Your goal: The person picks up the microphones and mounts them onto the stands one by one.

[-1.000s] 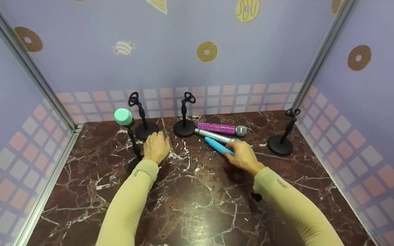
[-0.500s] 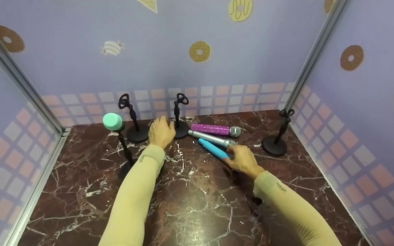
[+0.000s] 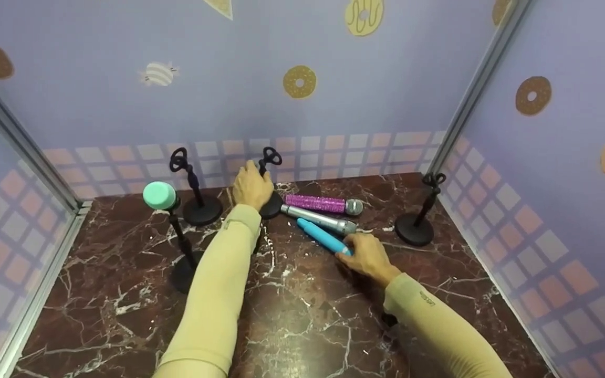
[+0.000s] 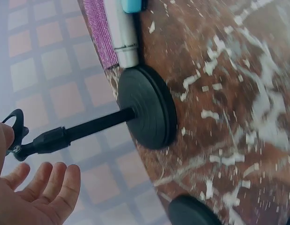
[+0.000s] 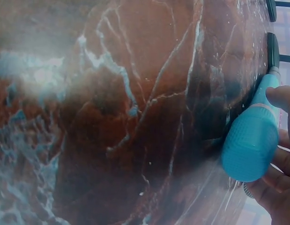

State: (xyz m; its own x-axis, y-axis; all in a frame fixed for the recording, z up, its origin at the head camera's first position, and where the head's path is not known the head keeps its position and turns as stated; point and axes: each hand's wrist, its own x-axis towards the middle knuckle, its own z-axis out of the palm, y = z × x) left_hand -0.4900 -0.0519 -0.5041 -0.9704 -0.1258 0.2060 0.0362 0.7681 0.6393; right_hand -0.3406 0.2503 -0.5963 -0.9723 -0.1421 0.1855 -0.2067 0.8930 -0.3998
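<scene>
My left hand [image 3: 253, 186] is at the upper part of the middle black microphone stand [image 3: 271, 206]. In the left wrist view its fingers are spread and relaxed below the stand's neck [image 4: 53, 140], with the thumb beside the ring clip. My right hand [image 3: 368, 255] holds a blue microphone [image 3: 323, 236] near its head, thumb on one side and fingers on the other. That microphone's rounded blue head [image 5: 250, 143] faces the right wrist camera. Beside it lie a silver microphone [image 3: 318, 218] and a glittery purple microphone [image 3: 315, 203], their handle ends close to the middle stand's base.
A stand bearing a mint-green-topped microphone [image 3: 159, 195] is left of my left arm. Another black stand [image 3: 202, 211] is behind it, and one more stand [image 3: 414, 229] is at the right. Patterned walls [image 3: 218, 105] enclose the dark marbled table [image 3: 302, 325].
My left hand has moved right and farther back, from beside the left stands to the middle stand. My right hand keeps hold of the blue microphone. The head view has shifted slightly.
</scene>
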